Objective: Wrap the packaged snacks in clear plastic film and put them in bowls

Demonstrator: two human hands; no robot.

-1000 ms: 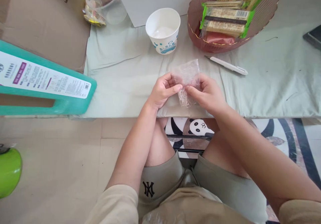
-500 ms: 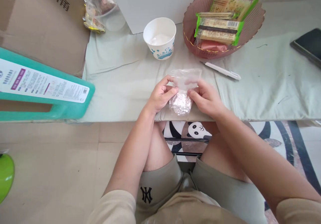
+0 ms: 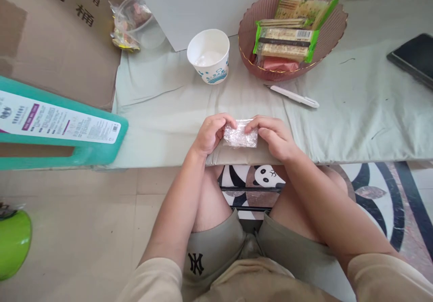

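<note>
A left hand and right hand pinched a clear plastic packet at either end, near the front edge of a cloth-covered table; it looked light, soft and slippery; its ends seemed the surest hold.

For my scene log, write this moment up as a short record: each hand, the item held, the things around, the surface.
Left hand: holds the left end of the clear plastic packet
Right hand: holds its right end
Item held: crinkled, shiny; contents cannot be told
Cup: white paper cup, blue print, left of the bowl
Bowl: pink ribbed bowl, gold rim, holding green-edged snack packs
Cutter: white utility knife, lying on the near side of the bowl
Surface: pale green cloth, wrinkled
</note>
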